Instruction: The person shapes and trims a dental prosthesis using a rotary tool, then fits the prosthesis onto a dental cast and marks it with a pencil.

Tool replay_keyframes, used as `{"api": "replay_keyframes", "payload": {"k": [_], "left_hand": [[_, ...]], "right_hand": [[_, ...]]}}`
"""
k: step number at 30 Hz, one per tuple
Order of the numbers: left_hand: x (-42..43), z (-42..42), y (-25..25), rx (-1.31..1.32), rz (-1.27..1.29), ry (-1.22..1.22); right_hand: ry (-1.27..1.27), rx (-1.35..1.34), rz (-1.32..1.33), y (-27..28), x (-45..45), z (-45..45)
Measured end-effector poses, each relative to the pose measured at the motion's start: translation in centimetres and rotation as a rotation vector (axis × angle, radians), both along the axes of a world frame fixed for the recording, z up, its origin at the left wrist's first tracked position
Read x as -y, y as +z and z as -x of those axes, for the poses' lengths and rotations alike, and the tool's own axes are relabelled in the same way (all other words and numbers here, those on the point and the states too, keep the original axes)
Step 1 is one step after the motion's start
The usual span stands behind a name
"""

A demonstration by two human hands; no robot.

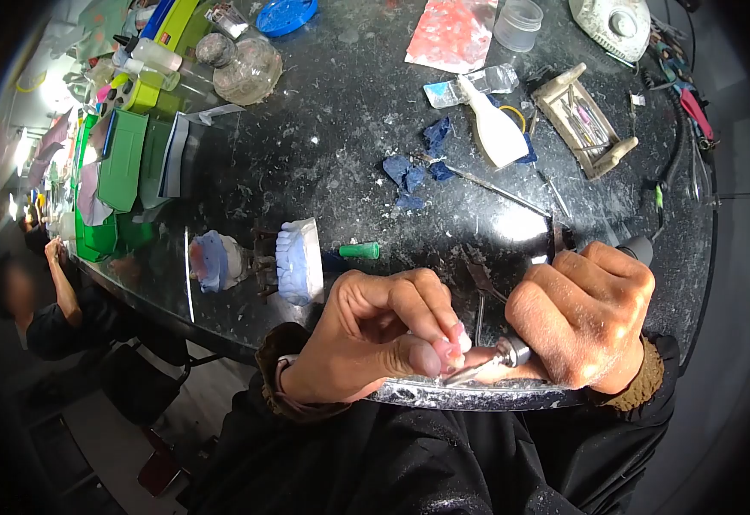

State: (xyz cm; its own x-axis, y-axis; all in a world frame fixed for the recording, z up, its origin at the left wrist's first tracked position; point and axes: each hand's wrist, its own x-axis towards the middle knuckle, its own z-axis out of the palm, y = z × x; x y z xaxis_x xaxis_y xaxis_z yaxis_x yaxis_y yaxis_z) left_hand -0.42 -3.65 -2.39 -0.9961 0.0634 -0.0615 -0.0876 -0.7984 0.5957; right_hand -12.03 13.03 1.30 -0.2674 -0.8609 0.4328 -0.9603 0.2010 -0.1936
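Left hand pinched nearly closed on a small glossy pink piece, just above the table's powdery edge! Right hand, dusted white, curls tightly round a metal handpiece, its slender tip right by the piece. Chalky blue-and-white dental casts stand beyond the left hand.

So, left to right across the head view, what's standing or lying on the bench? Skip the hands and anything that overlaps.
Green bin → left blue-and-white dental cast → right blue-and-white dental cast → small green cylinder → white squeeze bottle → worn tool holder.
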Motion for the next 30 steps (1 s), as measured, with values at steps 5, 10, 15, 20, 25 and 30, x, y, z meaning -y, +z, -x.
{"api": "replay_keyframes", "payload": {"k": [5,10,15,20,25,30], "left_hand": [[-0.1,-0.1,0.0,0.036,-0.021,0.032],[-0.2,-0.2,-0.2,0.026,-0.034,0.055],[-0.3,-0.1,0.0,0.032,-0.003,0.118],[-1.0,0.1,-0.1,-0.068,0.078,0.241],[-1.6,0.2,-0.3,-0.155,0.155,0.29],[-1.5,0.1,0.0,-0.075,0.069,0.206]], "right_hand": [[-0.024,-0.017,-0.013,-0.1,0.0,-0.1],[-0.043,0.002,0.012,-0.4,0.1,-0.2],[0.038,0.16,0.027,0.1,0.0,0.1],[0.11,0.627,0.194,0.6,-0.1,0.1],[0.122,0.685,0.224,0.8,0.0,0.2],[0.109,0.893,0.181,1.3,-0.4,0.0]]}}
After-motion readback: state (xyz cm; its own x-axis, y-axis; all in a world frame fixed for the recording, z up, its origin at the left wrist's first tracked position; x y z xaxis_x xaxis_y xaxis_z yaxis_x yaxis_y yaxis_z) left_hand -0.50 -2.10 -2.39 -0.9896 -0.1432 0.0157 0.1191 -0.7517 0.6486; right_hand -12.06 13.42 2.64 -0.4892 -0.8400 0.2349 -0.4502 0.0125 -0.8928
